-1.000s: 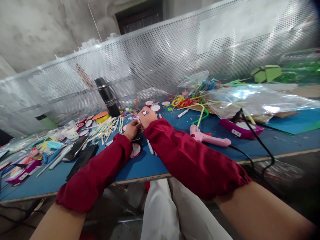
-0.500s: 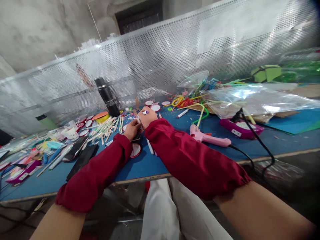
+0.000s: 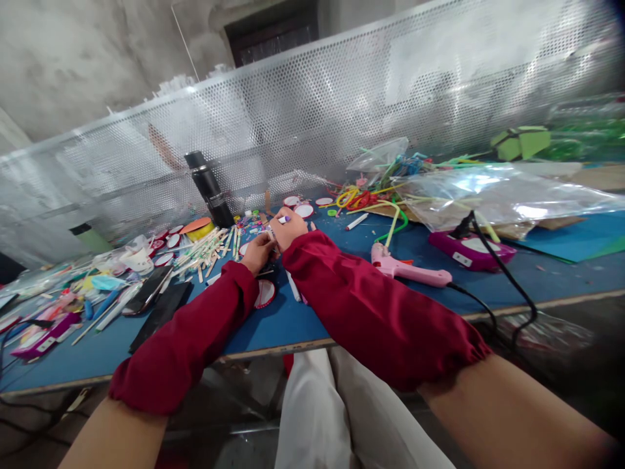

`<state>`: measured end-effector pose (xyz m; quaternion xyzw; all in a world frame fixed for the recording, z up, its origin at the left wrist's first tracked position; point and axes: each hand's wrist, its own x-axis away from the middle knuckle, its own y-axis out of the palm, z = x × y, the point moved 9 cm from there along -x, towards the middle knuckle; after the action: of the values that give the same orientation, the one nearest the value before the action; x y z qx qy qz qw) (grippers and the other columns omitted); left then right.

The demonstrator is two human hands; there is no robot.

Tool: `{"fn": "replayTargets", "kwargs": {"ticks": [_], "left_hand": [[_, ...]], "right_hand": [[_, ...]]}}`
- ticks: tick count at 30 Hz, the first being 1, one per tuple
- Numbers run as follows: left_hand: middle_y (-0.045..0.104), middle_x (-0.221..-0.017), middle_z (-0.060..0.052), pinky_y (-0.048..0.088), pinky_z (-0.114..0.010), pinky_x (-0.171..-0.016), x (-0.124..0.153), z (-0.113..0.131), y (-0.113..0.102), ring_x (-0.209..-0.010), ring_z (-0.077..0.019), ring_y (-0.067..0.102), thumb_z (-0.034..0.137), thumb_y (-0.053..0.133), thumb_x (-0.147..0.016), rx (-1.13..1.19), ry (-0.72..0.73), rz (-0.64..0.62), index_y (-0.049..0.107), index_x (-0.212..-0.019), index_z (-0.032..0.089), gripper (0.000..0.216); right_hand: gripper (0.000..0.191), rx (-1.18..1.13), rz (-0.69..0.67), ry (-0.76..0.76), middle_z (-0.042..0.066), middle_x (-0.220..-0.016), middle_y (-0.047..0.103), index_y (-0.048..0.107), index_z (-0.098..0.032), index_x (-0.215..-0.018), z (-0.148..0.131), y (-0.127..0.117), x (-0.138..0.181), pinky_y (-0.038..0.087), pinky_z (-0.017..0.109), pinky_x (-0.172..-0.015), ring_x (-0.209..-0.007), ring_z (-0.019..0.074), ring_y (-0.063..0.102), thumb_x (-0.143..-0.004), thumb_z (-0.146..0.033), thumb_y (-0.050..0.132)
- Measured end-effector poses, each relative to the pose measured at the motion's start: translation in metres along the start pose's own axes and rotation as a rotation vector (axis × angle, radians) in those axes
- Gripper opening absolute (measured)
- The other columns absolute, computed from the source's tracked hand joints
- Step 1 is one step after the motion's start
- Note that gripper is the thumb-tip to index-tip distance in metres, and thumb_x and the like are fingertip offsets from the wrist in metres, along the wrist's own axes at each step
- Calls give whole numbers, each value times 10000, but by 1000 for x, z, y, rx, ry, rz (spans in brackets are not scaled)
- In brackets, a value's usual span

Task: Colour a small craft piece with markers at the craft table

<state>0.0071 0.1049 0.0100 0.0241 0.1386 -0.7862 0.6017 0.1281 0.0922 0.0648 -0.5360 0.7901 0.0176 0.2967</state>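
Note:
My right hand [image 3: 291, 229] is closed around a white marker pen with a purple end [image 3: 284, 220], held over the blue table. Close against it, my left hand [image 3: 258, 254] is closed in a pinch on something small that I cannot make out; the fingers hide most of it. Just below the left hand lies a round white disc with a red rim [image 3: 265, 294]. A white pen [image 3: 293, 286] rests beside the right sleeve. Beyond the hands are more red-rimmed discs [image 3: 303, 211].
On the right are a pink glue gun [image 3: 410, 268], a purple power strip [image 3: 471, 251] and a clear plastic sheet [image 3: 508, 195]. To the left lie craft sticks [image 3: 202, 251], a black phone [image 3: 148, 290] and an upright black flask [image 3: 209, 189]. A perforated metal panel [image 3: 312, 117] stands behind.

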Motion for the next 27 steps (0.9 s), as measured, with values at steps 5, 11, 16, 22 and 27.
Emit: {"fn": "replayTargets", "kwargs": {"ticks": [5,11,16,22,27], "left_hand": [[571,-551,21,348,-230,-459,0,0,1,-450,-95,480,348,707,-731,17,-13,8,563,-724,171,228],[573,-554,22,340,-223,-455,0,2,2,-441,-85,465,381,711,-731,16,10,-15,558,-722,165,265],[558,-535,29,330,-225,-449,0,2,1,-435,-86,458,369,700,-737,2,3,-7,566,-737,164,245],[580,-566,28,346,-230,-458,-1,-2,0,-450,-94,484,337,694,-730,17,-13,10,565,-755,170,213],[580,-563,23,338,-229,-454,-1,-2,0,-443,-91,478,358,689,-743,0,-6,-5,565,-753,165,230]], "right_hand": [[131,11,-10,-20,-36,-652,514,497,-240,-688,-3,1,2,291,272,-576,-614,139,427,-780,-330,522],[128,20,14,7,-35,-667,523,510,-237,-708,-3,-3,2,308,263,-593,-624,135,429,-802,-323,504],[117,33,3,11,-32,-671,539,525,-234,-707,-4,-3,3,322,267,-599,-633,138,453,-796,-309,518],[111,28,-26,-5,-33,-674,541,534,-239,-713,-3,1,2,330,268,-596,-634,143,462,-781,-327,534],[114,28,5,6,-34,-653,523,521,-241,-711,-1,-2,0,327,268,-601,-623,141,447,-793,-319,513]]}}
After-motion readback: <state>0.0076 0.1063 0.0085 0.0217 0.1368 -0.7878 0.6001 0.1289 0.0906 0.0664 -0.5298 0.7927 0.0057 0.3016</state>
